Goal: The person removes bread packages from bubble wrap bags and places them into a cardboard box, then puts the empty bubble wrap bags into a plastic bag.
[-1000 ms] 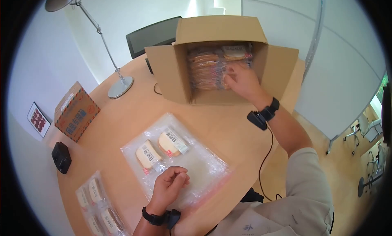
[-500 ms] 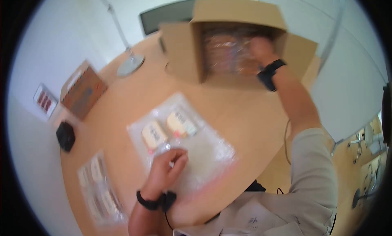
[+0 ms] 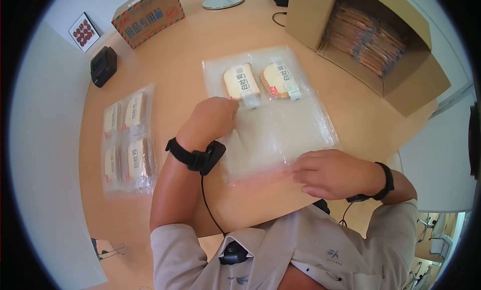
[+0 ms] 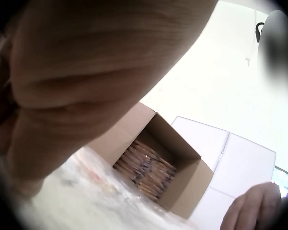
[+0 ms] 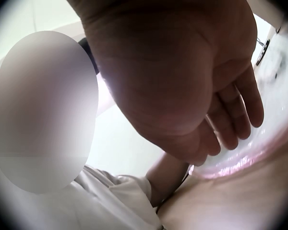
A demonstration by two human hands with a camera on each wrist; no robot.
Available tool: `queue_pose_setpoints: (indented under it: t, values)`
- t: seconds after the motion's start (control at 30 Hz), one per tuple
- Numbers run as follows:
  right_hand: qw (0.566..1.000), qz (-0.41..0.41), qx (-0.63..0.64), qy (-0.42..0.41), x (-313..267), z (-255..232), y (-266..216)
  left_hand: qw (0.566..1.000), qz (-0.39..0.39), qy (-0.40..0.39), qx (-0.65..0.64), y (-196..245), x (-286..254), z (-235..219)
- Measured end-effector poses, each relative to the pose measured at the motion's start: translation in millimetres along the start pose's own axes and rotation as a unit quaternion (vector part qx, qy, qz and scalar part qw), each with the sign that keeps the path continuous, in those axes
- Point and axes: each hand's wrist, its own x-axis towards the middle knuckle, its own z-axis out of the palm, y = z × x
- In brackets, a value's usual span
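Note:
A large clear plastic bag (image 3: 270, 134) with a pinkish near edge lies flat on the table. Two wrapped bread packs, the left pack (image 3: 240, 82) and the right pack (image 3: 279, 79), show side by side at its far end. My left hand (image 3: 208, 122) is over the bag's left side, fingertips by the near corner of the left pack. Its fingers are mostly hidden under the hand, and I cannot tell whether they pinch the plastic. My right hand (image 3: 335, 174) reaches over the bag's near right edge with relaxed, lightly bent fingers (image 5: 225, 120) and nothing in it.
An open carton (image 3: 340, 64) at the back right contains many wrapped packs (image 3: 366, 42). On the left lies another clear bag (image 3: 129, 139) with several bread packs. Behind it are a black device (image 3: 103, 67), a printed box (image 3: 150, 19) and a lamp base (image 3: 223, 1).
My right hand has left the carton and come back to the plastic bag's near edge. The left hand stays by the left bread pack. The head view has turned down toward the table.

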Motion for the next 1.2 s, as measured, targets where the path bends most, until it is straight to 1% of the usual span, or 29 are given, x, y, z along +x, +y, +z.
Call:
queue_pose_setpoints:
  t: [0.07,0.1,0.13,0.17,0.23,0.27,0.3,0.33,0.4,0.43,0.47,0.5,0.53,0.57,0.6,0.63,0.7,0.73,0.77,0.8,0.83,0.9,0.97,1.0,1.03,1.07,1.13,1.17,1.2]
  values:
    - [0.999,-0.007,-0.026,0.020,3,16,3,1.000,0.008,-0.007,-0.003,-1,-1,0]
    - [0.998,-0.017,-0.052,0.040,4,21,3,1.000,0.020,0.009,-0.007,0,-3,0]
    - [0.998,-0.018,-0.054,0.038,5,26,2,0.999,0.031,0.025,-0.011,1,-6,-1]
    - [0.995,-0.014,-0.079,0.054,4,30,1,0.999,0.027,0.028,-0.011,10,-13,-10]
    - [0.993,-0.017,-0.100,0.068,4,31,0,0.982,0.168,0.013,-0.080,32,-34,-24]
    - [0.991,0.011,-0.110,0.079,2,30,-2,0.984,0.162,0.011,-0.078,47,-39,-23]
    - [0.988,0.042,-0.120,0.091,1,31,-3,0.985,0.161,-0.025,-0.048,65,-40,-19]
    - [0.988,0.044,-0.117,0.093,1,31,-3,0.984,0.164,-0.061,-0.020,74,-40,-15]
    - [0.980,0.075,-0.150,0.107,-7,27,3,0.983,0.168,-0.070,-0.009,75,-34,3]
    - [0.980,0.092,-0.143,0.101,-13,26,3,0.983,0.168,-0.077,0.000,79,-31,17]
    - [0.976,0.098,-0.154,0.117,-18,21,3,0.971,0.236,-0.010,-0.024,71,-31,22]
    - [0.971,0.101,-0.170,0.136,-21,17,5,0.968,0.248,-0.014,-0.030,66,-29,24]
    - [0.964,0.108,-0.175,0.167,-26,14,4,0.968,0.245,-0.027,-0.043,65,-28,21]
    - [0.963,0.118,-0.175,0.167,-33,15,3,0.968,0.241,-0.039,-0.054,65,-27,17]
    - [0.961,0.138,-0.167,0.173,-40,14,2,0.975,0.202,-0.070,-0.061,68,-25,10]
    - [0.958,0.156,-0.159,0.179,-45,13,1,0.974,0.207,-0.070,-0.060,66,-22,5]
    - [0.959,0.156,-0.141,0.188,-52,14,-3,0.967,0.228,-0.025,-0.107,61,-19,-5]
    - [0.961,0.154,-0.122,0.194,-54,15,-6,0.967,0.229,-0.026,-0.104,66,-20,-14]
    - [0.961,0.153,-0.123,0.197,-55,16,-10,0.972,0.195,0.018,-0.129,73,-24,-28]
    - [0.969,0.120,-0.100,0.191,-53,16,-15,0.973,0.160,0.063,-0.152,77,-27,-37]
    - [0.976,0.085,-0.079,0.184,-50,16,-19,0.974,0.160,0.065,-0.148,78,-28,-41]
    - [0.974,0.077,-0.059,0.203,-30,17,-31,0.954,0.131,0.120,-0.242,79,-33,-48]
    - [0.971,0.068,-0.039,0.224,-4,19,-34,0.952,0.113,0.118,-0.260,81,-35,-52]
    - [0.967,0.078,-0.078,0.228,12,22,-26,0.948,0.095,0.114,-0.282,83,-36,-54]
    - [0.961,0.087,-0.118,0.232,27,26,-17,0.950,0.096,0.117,-0.274,84,-37,-53]
    - [0.960,0.082,-0.121,0.240,41,29,-6,0.948,0.114,0.130,-0.269,84,-37,-51]
    - [0.960,0.123,-0.189,0.163,69,33,19,0.942,0.152,0.158,-0.254,79,-35,-46]
    - [0.959,0.118,-0.197,0.167,83,31,29,0.942,0.154,0.166,-0.249,78,-35,-45]
    - [0.966,0.168,-0.115,0.160,98,28,39,0.942,0.162,0.163,-0.243,76,-36,-46]
